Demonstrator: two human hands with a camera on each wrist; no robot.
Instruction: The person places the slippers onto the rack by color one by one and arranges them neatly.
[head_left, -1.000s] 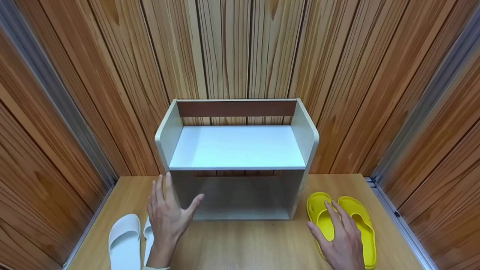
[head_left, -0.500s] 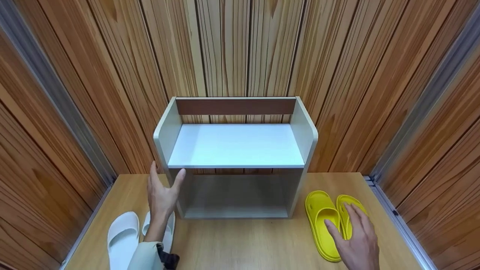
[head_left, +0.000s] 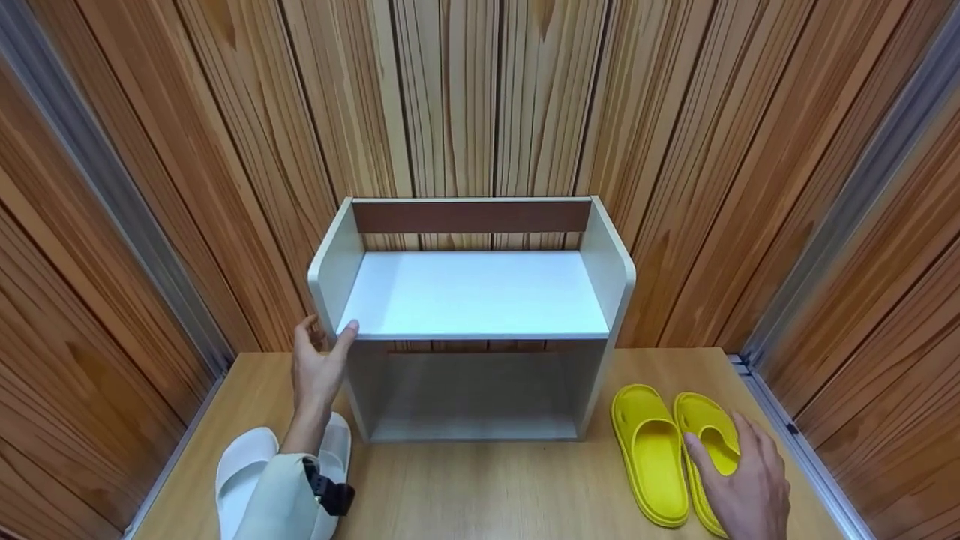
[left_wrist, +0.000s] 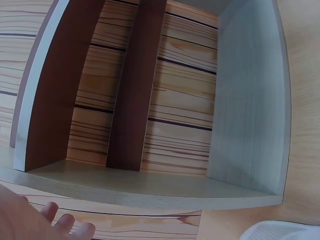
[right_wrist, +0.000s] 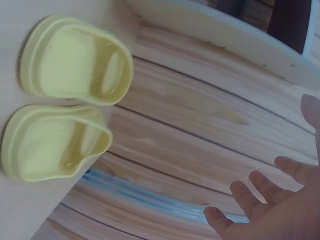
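Note:
A small two-tier shelf (head_left: 480, 292) with pale side panels and a white upper board stands against the back wall. My left hand (head_left: 319, 367) is at its left side panel (left_wrist: 145, 187), the thumb over the front corner of the upper board and the bent fingers on the outer side. In the left wrist view the fingertips (left_wrist: 84, 231) show just beyond the panel's edge. My right hand (head_left: 750, 480) hovers with spread fingers, overlapping one of the yellow slippers (head_left: 652, 457) in the head view. The right wrist view shows that hand (right_wrist: 280, 205) holding nothing.
A pair of white slippers (head_left: 244, 480) lies on the wooden floor (head_left: 465, 487) at the left, partly behind my left forearm. Wood-panelled walls (head_left: 450, 97) enclose the space, with metal rails (head_left: 780, 427) along the corners.
My left hand has moved from in front of the shelf to its left side panel, with its fingers bending. My right hand has shifted right, uncovering the left yellow slipper.

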